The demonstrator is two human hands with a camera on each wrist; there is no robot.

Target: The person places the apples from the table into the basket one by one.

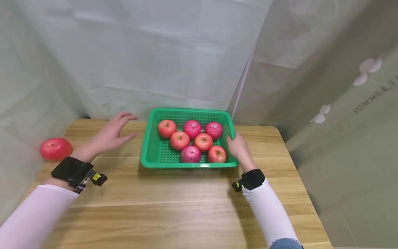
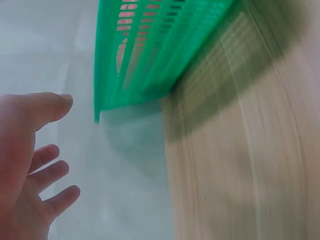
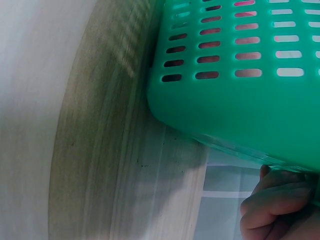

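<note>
A green plastic basket [image 1: 164, 164] with slotted walls stands at the back of the wooden table, holding several red and pink apples [image 1: 179, 140]. My right hand [image 1: 238, 148] grips its right rim, thumb over the edge; the right wrist view shows curled fingers [image 3: 277, 200] under that rim. To the left of the basket, my left hand [image 1: 113, 135] is in the air with fingers spread and thumb apart, touching nothing. In the left wrist view a gap separates the left thumb [image 2: 50, 106] from the basket's rim. A single red apple [image 1: 56, 149] lies outside the basket, beyond my left forearm.
The wooden table [image 1: 174, 214] reaches toward me, with its back edge just behind the basket. Pale hanging sheets [image 1: 149, 52] close off the back and left. A printed grey-brown curtain [image 1: 342, 138] hangs at the right.
</note>
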